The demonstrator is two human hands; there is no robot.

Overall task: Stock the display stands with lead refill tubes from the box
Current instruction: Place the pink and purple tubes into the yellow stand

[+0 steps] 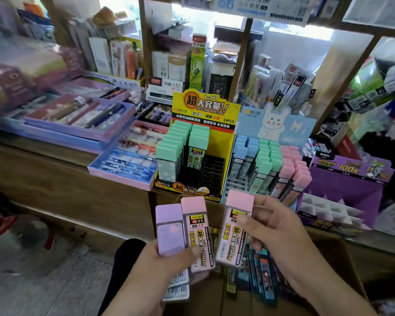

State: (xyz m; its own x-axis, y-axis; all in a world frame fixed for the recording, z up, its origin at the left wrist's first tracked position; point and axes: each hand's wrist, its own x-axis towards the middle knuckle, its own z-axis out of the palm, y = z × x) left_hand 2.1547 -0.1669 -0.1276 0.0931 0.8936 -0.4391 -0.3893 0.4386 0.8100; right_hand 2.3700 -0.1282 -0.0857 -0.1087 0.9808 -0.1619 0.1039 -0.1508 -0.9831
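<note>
Three flat plastic refill tubes sit in my grip. My left hand [167,263] holds a lilac-capped tube [170,229] and a pink-capped labelled tube [197,231] side by side, thumb curled across their lower ends. My right hand [276,233] pinches another pink-capped tube [234,231] just beside them. All are over the open brown cardboard box [333,247], in front of the yellow cardboard display stand [205,106] with mint-capped tubes [173,144] and the pale blue rabbit-printed stand [274,119].
</note>
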